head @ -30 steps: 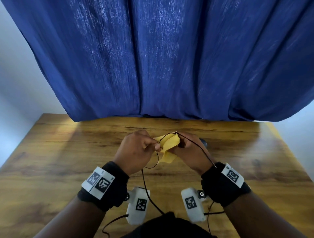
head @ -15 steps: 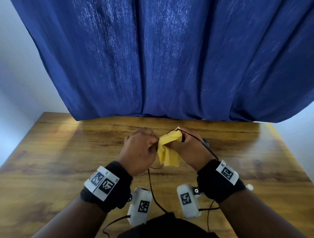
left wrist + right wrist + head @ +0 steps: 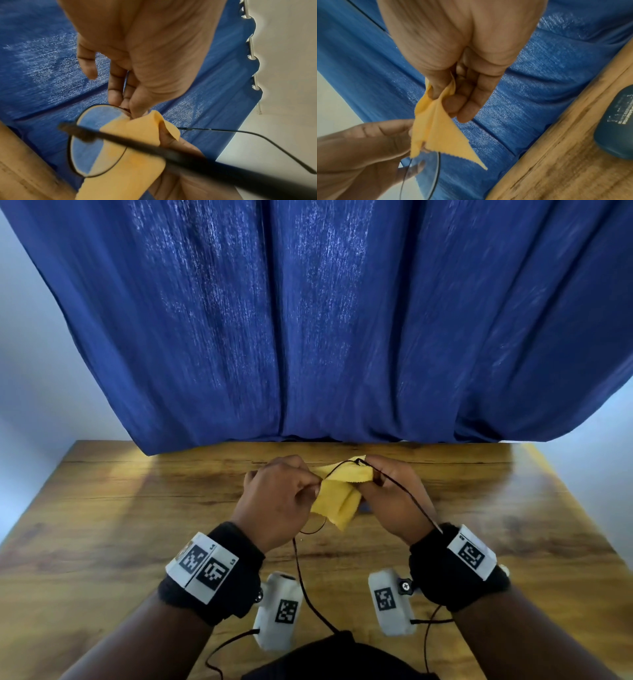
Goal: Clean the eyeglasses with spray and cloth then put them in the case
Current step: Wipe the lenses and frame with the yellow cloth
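While left hand [image 3: 277, 501] pinches eyeglasses [image 3: 97, 140], right hand [image 3: 394, 501] pinches cloth [image 3: 337, 498] between them

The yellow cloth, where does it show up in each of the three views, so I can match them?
Head: yellow cloth at centre, held between both hands above the table.
Left wrist: lower centre, draped behind the round lens, below the left hand.
Right wrist: centre-left, pinched by the right hand, hanging as a point.
Shared landmark: the blue curtain lies behind it in all three.
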A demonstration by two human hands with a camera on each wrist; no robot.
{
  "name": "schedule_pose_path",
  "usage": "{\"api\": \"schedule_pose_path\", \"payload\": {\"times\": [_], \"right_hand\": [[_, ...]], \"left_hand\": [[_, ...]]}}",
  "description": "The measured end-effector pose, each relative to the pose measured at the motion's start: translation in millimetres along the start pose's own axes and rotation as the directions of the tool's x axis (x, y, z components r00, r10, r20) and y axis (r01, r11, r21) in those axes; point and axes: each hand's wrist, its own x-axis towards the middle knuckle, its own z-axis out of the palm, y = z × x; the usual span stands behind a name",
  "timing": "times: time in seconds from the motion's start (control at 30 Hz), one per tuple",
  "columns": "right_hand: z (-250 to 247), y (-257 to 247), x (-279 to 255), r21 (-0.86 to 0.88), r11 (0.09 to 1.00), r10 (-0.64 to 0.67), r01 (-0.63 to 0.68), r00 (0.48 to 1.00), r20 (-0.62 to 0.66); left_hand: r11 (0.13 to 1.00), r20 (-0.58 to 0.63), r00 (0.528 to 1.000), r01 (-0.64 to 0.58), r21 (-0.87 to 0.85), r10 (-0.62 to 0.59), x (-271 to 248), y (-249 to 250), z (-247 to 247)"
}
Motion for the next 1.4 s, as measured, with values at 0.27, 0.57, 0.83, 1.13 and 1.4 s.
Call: {"api": "schedule_pose_path", "payload": {"times": [0.27,0.57,0.83,1.13,1.4], "right_hand": [[-15,6,3,-0.09,0.996,-0.027,0.014,0.989,-0.148],[-17,2,-1,0.079,0.991,0.108,-0.105,0.993,-0.044],[-14,0,-8,0.126,0.988,0.079,-0.085,0.996,0.052],[29,-8,-7,-0.429,0.782,-0.467,0.452,0.881,0.077],[36,7,-5,-0.512,0.56,-0.643,0.651,0.732,0.226]], "left_hand": [[1.0,0.031,0.999,-0.014,0.0,0.014,7,17,19],[0.998,-0.032,0.999,-0.018,-0.054,0.016,8,23,26],[0.969,-0.155,0.97,0.159,-0.187,-0.189,-12,2,1],[0.738,0.051,0.93,0.321,-0.594,-0.363,-21,-10,-9],[0.717,0.137,0.923,0.368,-0.592,-0.36,-22,-14,-20]]}}
